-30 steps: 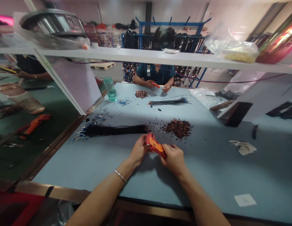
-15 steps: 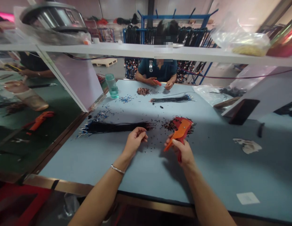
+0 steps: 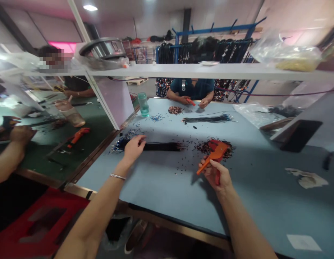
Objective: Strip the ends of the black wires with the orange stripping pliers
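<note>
Shifted leftward since half a second ago: left grip [image 3: 133,148], now over black wire bundle [image 3: 164,146], near blue-tipped end; cannot tell whether pinching any wire. Held in right grip [image 3: 220,175]: orange-and-red hand tool [image 3: 217,153], above pile of dark, coppery bits [image 3: 204,146]. Beneath, pale blue desk [image 3: 161,187]; across it, white shelf [image 3: 169,71]; behind, blue rack [image 3: 215,30]. On desk: translucent green bottle [image 3: 142,102], liquid [image 3: 144,111] low inside. On shelf: metal pot [image 3: 106,48], clear bag [image 3: 298,53] with yellowish contents [image 3: 297,64].
</note>
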`<state>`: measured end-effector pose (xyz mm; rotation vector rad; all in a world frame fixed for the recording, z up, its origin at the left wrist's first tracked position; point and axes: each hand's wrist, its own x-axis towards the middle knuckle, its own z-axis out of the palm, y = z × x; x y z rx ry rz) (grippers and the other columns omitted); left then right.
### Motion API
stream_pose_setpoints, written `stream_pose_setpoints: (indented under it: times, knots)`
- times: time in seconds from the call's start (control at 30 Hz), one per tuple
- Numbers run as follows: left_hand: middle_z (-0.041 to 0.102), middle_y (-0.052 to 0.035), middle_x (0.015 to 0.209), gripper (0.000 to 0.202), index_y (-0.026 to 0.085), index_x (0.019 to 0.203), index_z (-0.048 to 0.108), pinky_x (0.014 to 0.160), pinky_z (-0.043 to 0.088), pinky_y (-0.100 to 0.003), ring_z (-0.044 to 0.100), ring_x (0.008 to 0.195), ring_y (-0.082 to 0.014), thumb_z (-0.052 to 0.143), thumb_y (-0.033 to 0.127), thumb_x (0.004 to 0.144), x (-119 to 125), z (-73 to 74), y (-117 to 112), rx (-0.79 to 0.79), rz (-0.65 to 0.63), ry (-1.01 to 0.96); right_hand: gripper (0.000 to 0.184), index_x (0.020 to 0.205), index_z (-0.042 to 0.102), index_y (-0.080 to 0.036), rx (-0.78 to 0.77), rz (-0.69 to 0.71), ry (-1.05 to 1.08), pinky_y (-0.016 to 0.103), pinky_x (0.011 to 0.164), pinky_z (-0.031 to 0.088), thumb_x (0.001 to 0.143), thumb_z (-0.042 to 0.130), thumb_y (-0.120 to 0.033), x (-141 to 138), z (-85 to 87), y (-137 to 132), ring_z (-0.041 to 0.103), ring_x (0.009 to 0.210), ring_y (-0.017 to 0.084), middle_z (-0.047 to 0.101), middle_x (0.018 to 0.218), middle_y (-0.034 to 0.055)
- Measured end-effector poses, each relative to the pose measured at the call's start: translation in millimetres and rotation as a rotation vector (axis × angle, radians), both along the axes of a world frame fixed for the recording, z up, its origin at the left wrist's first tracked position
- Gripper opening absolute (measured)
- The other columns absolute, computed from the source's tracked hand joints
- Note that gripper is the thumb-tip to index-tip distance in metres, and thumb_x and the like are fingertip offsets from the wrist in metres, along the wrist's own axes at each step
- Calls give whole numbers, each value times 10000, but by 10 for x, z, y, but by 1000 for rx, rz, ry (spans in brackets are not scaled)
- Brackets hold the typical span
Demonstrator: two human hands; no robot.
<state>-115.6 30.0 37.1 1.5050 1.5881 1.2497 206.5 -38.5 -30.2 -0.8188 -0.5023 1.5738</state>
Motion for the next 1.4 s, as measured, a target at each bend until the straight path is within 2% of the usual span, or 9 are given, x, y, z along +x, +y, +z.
stream_pose_setpoints:
  times: [0.1, 0.2, 0.4, 0.5, 0.73, 1.0, 1.13, 1.27, 1.4]
  knots:
    - [488, -129, 1406, 337, 200, 1047, 700, 1026, 367, -471, 411, 1308, -358, 616, 187, 721, -252, 25, -194, 140, 13, 605, 188, 813, 695, -188, -7, 27, 16, 368, 710, 561, 654, 709, -286, -19, 25, -2, 685, 703, 212, 711, 746, 37]
    - [445, -163, 1442, 368, 202, 1181, 651, 1019, 383, -476, 435, 1305, -327, 520, 224, 838, -252, -220, -598, 212, -72, 964, 218, 839, 697, -178, 43, 36, -4, 354, 722, 560, 656, 706, -296, -18, 32, -8, 694, 703, 203, 716, 747, 36]
    - [379, -165, 1505, 479, 244, 1372, 499, 1026, 365, -527, 376, 1365, -327, 486, 301, 897, 13, -709, -1372, 114, -191, 1101, 253, 868, 698, -174, 87, 41, -92, 344, 672, 558, 638, 719, -279, -4, 21, -20, 698, 688, 210, 717, 739, 38]
    - [419, -126, 1490, 459, 284, 1372, 489, 1063, 327, -550, 385, 1365, -302, 465, 333, 916, 69, -726, -1523, 49, -318, 1123, 220, 821, 686, -176, 35, 18, -120, 351, 649, 564, 614, 733, -233, -67, 67, -5, 702, 679, 220, 723, 740, 37]
    - [423, -112, 1489, 435, 284, 1355, 491, 1065, 329, -549, 372, 1371, -292, 396, 412, 949, 76, -692, -1597, 48, -294, 1088, 262, 818, 676, -146, -60, 153, -303, 323, 628, 569, 593, 790, -218, -275, 232, -277, 700, 643, 216, 707, 709, 37]
    - [669, -71, 1164, 258, 245, 1084, 669, 931, 442, -379, 613, 1045, -224, 508, 302, 891, -5, -425, -1101, 65, -410, 1150, 463, 881, 689, -137, -47, 57, -341, 317, 625, 565, 500, 862, -335, -132, 47, -697, 706, 664, 235, 721, 755, 53]
    - [447, -120, 1456, 462, 216, 1384, 446, 1029, 358, -425, 435, 1291, -256, 413, 232, 923, -26, -283, -477, 96, -265, 1160, 415, 838, 706, -156, -66, -49, -249, 285, 637, 571, 488, 857, -319, -76, -57, -727, 708, 666, 213, 723, 723, 40]
    - [409, -132, 1487, 485, 222, 1431, 379, 1032, 347, -481, 383, 1336, -283, 367, 293, 951, 16, -391, -72, 54, -196, 1175, 336, 761, 717, -180, -119, -86, -161, 269, 629, 582, 467, 849, -276, -53, -82, -716, 704, 653, 196, 728, 706, 29]
    - [533, -113, 1385, 418, 226, 1347, 491, 1024, 354, -477, 451, 1280, -265, 399, 277, 942, 44, -610, -22, 18, -167, 1184, 316, 763, 723, -179, -144, -46, -151, 278, 617, 590, 478, 834, -257, -34, -57, -733, 710, 658, 206, 737, 721, 40]
